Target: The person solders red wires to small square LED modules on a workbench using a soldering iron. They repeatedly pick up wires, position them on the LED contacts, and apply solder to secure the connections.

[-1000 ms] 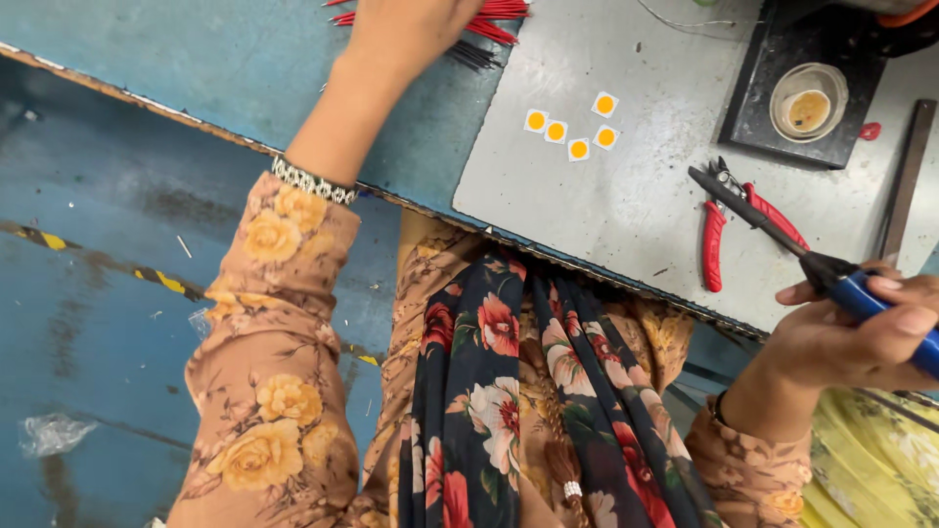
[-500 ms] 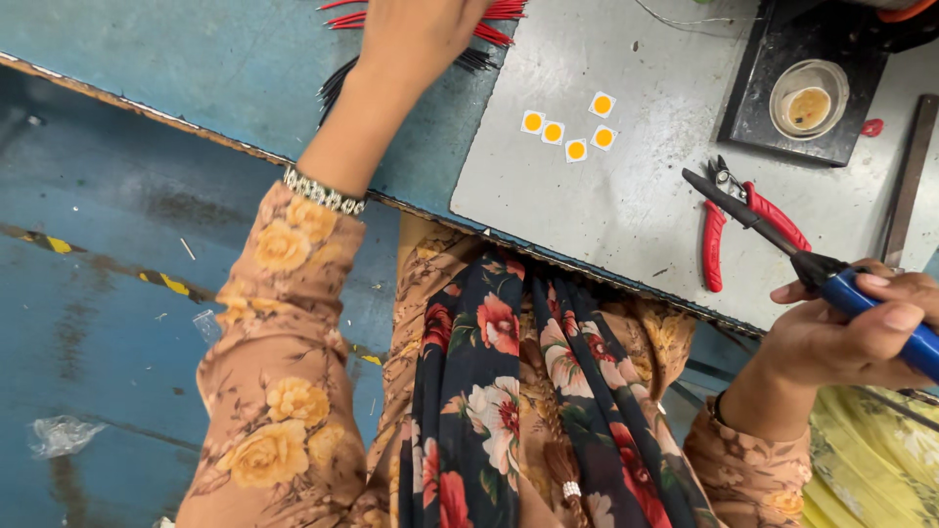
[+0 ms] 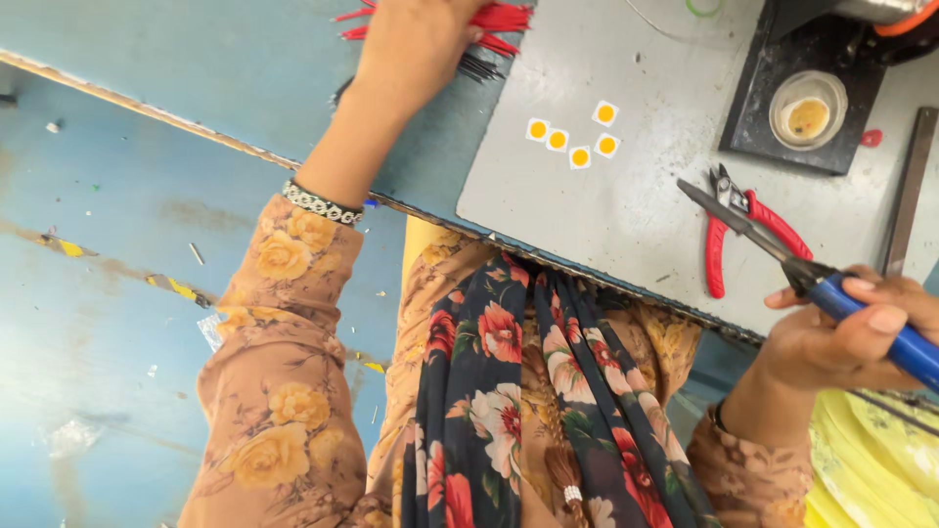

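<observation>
My left hand (image 3: 416,44) reaches up over the blue table and rests on a bundle of red wires (image 3: 494,18) and black wires (image 3: 479,66) at the top edge of the view; its fingers are closed over them. My right hand (image 3: 841,337) at the lower right grips a blue-handled soldering iron (image 3: 782,256), whose dark tip points up-left over the grey mat (image 3: 626,196). Red-handled cutters (image 3: 738,227) lie on the mat just behind that tip.
Several small white squares with yellow centres (image 3: 577,139) lie on the grey mat. A black stand holding a round tin (image 3: 807,110) sits at the top right. A metal ruler (image 3: 908,186) lies at the right edge. The blue floor is at the left.
My left hand has slid slightly right and lower in the view onto the wires. My right hand with the iron has stayed almost still.
</observation>
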